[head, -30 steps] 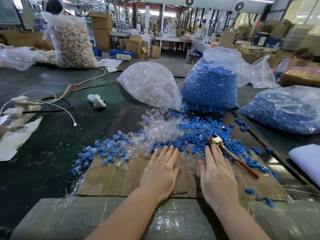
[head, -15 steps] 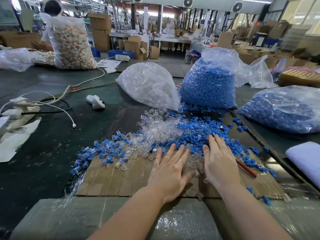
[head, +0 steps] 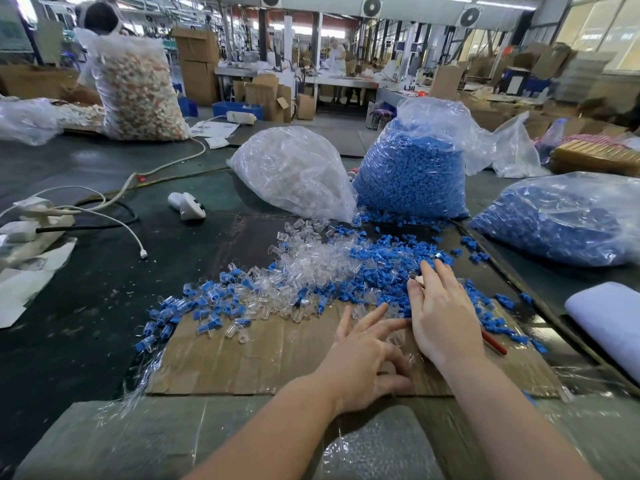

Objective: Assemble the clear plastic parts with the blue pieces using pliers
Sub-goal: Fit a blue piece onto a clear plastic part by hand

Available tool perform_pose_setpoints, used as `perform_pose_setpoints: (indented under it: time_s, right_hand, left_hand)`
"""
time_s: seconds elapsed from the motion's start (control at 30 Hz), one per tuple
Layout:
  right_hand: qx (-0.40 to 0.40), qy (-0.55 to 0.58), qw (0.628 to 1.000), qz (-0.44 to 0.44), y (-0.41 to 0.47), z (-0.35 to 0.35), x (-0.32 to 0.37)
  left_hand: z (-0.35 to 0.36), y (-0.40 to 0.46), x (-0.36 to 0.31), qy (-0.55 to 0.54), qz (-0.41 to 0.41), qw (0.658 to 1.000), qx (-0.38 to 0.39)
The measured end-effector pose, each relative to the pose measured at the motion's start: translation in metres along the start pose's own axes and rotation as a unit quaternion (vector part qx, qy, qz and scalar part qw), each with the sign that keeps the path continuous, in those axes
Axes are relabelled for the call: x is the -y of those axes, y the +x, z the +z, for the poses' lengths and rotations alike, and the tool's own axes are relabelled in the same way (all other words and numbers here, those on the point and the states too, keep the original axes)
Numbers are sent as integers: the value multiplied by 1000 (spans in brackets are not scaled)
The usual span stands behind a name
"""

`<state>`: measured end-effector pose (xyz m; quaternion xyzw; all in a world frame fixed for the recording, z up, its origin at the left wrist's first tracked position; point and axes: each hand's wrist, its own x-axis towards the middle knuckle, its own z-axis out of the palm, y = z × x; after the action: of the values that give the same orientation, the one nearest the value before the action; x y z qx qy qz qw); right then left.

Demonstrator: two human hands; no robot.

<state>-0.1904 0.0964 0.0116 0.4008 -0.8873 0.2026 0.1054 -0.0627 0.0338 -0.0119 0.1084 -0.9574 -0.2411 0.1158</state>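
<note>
A loose heap of clear plastic parts (head: 311, 265) and blue pieces (head: 384, 268) spreads over a brown cardboard sheet (head: 242, 358). My right hand (head: 440, 313) lies flat, fingers straight, on the blue pieces and covers most of the pliers; only the red handle end (head: 495, 342) and a metal tip (head: 437, 255) show. My left hand (head: 367, 358) rests on the cardboard near the heap's front edge, fingers spread and partly bent over a few clear parts. It holds nothing that I can make out.
Behind the heap stand a bag of clear parts (head: 294, 174) and a bag of blue pieces (head: 412, 171); another blue-filled bag (head: 561, 220) lies at right. A white device (head: 187, 206) and cables (head: 104, 220) lie left. White foam (head: 609, 323) sits far right.
My right hand slid forward over the pliers and onto the blue pieces. My left hand moved right and back toward me, its fingers now spread and bent.
</note>
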Motion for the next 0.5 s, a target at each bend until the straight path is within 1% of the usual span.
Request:
perform_pose_setpoints:
  time_s: [0.13,0.23,0.3,0.4,0.43,0.5]
  right_hand:
    - [1,5,1000,5,0,1,0]
    - [2,10,1000,6,0,3,1]
    - [2,13,1000,7,0,4,1]
    - [1,15,1000,7,0,5,1]
    - [2,16,1000,8,0,5,1]
    - [4,20,1000,12,-1,6,1]
  left_hand:
    - [2,1,-1,13,-13,1000,-18]
    - [6,2,0,45,-31,998,-35]
    - [7,3,1,45,-63,995,-64]
    - [5,4,4,16,-133,982,-132]
    - [4,4,5,18,-142,979,-143]
    - [6,5,4,38,-115,985,-121]
